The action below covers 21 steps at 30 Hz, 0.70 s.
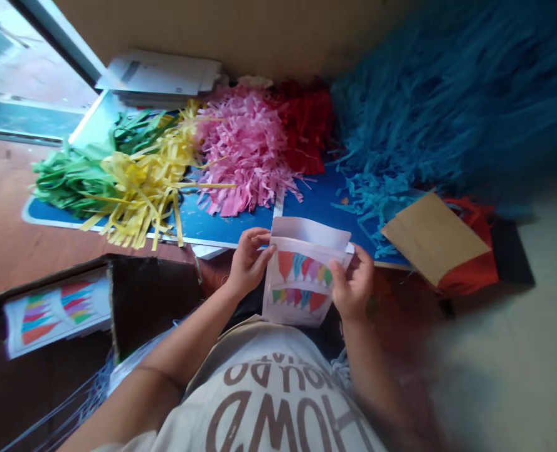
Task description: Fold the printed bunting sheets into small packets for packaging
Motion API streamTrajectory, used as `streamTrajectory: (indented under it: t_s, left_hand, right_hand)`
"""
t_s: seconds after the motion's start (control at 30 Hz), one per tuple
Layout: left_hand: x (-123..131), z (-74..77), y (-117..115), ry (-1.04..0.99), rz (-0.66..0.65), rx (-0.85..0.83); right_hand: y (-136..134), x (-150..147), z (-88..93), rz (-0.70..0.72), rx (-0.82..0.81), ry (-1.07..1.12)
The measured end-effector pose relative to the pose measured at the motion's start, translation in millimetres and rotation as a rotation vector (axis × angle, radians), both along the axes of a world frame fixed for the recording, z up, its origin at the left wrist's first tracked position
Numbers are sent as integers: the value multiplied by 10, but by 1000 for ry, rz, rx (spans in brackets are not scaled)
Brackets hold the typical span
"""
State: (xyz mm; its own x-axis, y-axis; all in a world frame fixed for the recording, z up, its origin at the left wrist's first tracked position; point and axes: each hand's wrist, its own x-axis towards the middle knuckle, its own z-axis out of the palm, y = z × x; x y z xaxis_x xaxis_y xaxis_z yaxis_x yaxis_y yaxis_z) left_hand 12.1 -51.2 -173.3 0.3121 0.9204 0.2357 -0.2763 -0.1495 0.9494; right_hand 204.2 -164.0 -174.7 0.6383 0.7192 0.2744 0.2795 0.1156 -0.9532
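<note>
I hold a white paper packet (302, 276) printed with rows of coloured pennant flags, just above my lap. My left hand (248, 260) pinches its left edge near the top flap. My right hand (354, 282) grips its right edge, thumb on the front. The flap at the top stands folded up. Beyond the packet lies a blue board (241, 223) with heaps of fringed tissue paper: green (76, 172), yellow (147, 182), pink (248, 147), red (307, 122) and a large blue heap (438, 100).
A brown paper bag (431, 235) lies on red paper (476, 263) at the right. A cardboard box (118, 301) at the lower left holds another printed flag packet (55, 311). A stack of white papers (160, 75) sits at the back by the wall.
</note>
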Motion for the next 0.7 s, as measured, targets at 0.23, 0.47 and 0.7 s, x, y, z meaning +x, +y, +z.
streamTrajectory:
  t_s: [0.23, 0.47, 0.7]
  left_hand:
    - [-127, -37, 37, 102, -43, 72]
    - [-130, 5, 126, 173, -24, 104]
    - [3, 90, 250, 222, 40, 76]
  right_hand:
    - [-40, 182, -70, 57, 17, -137]
    - [104, 283, 41, 75, 86, -311]
    - [212, 300, 148, 104, -9, -17]
